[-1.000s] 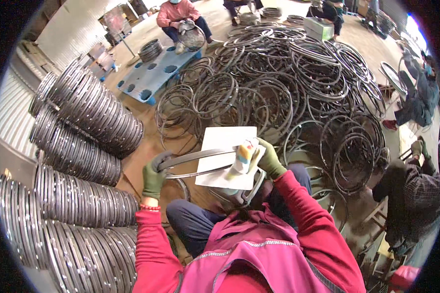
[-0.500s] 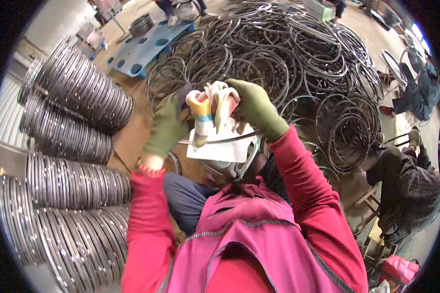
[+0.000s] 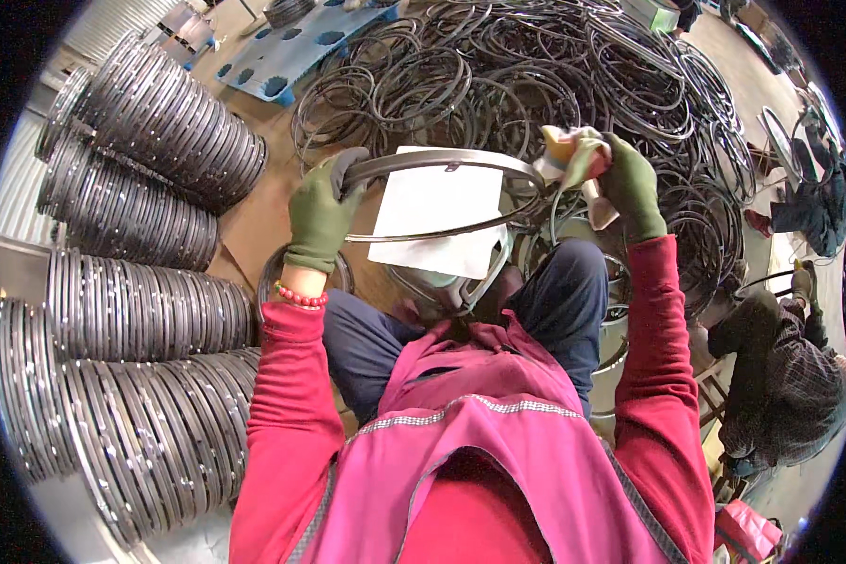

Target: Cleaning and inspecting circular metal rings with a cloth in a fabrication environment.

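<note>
A dark metal hoop, much like a bare wheel rim, hangs tilted above my lap. At its left end my left hand, in a green glove with dark fingertips, is closed around it. Bunched in my gloved right hand is a multicoloured cloth of yellow, pink, white and pale green. That cloth is next to the hoop's right end; whether they touch I cannot tell. Beneath the hoop lies a white sheet over a greenish support between my knees.
Long stacks of similar hoops line the left side. A big loose heap of hoops spreads ahead. Beyond it on the left lies a blue pallet. Another person is close on my right, with a red bag nearby.
My right hand has moved right with the cloth, away from my left hand. The hoop now shows almost whole, its far side raised. My view has shifted slightly.
</note>
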`<state>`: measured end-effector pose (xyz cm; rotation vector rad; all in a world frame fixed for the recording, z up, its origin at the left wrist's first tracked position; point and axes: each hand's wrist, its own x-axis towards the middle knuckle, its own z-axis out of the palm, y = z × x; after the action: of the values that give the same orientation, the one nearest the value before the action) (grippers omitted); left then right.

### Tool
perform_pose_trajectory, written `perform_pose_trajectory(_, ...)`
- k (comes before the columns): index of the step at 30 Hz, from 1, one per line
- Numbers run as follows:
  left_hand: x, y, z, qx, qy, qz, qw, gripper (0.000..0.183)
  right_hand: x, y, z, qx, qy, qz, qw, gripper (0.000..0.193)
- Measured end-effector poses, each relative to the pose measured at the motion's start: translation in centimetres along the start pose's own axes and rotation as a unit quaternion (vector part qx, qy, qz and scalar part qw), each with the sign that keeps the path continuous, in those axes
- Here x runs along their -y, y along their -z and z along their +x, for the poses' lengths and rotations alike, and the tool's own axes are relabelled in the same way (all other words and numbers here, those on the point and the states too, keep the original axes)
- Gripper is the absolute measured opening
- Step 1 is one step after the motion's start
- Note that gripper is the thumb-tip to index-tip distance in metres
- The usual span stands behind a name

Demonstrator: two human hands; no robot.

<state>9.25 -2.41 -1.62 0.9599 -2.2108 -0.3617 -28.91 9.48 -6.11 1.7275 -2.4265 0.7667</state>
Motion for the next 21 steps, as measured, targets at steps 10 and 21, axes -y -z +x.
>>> perform_pose_trajectory(10,-1.1,-0.4,0.0,-0.01,-0.002,0.073,0.997,0.038,11.9,0.1,-0.8,0.03,0.226,0.102,0.968,0.067)
perform_pose_trajectory(21,-0.3,-0.1,-1.0,-0.025,-0.007,0.009,1.0,0.036,14.0,-0.9,0.3,0.046,0.169,0.199,0.964,0.05)
